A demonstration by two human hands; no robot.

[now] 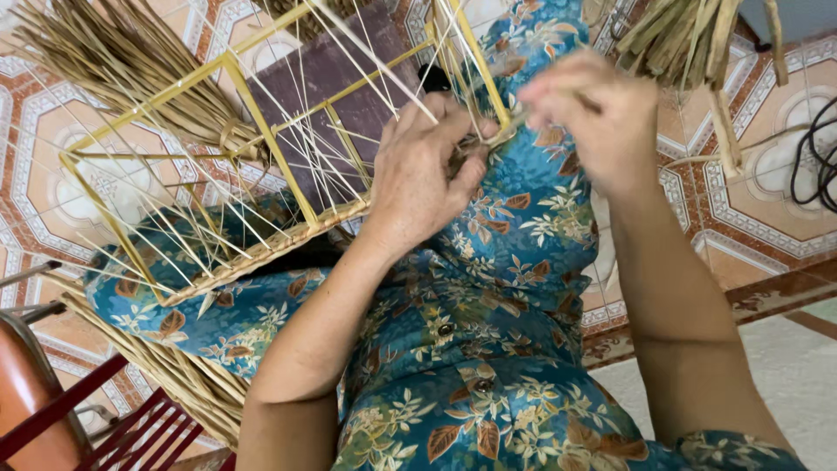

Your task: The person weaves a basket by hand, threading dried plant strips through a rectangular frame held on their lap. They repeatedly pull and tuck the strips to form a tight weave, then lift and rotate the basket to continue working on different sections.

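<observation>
As the head view looks down, a yellow wire frame (pixel 261 157) resting on the lap is steadied by the left hand (pixel 427 174), clenched on its corner. Just right of that grip, a pale straw strand (pixel 510 129) is pinched by the right hand (pixel 593 113). The strand is judged light, pliable and brittle, best held near the frame.

Yellow frame with pale strands, tilted on the lap

The yellow box-shaped frame (pixel 261 139) lies tilted across the lap, its open side facing up and its far end toward 11 o'clock. Thin pale strands (pixel 349 52) criss-cross between its bars. A woven straw band (pixel 270 249) runs along its near lower edge. Its corner at 1 o'clock sits between the two hands.
</observation>
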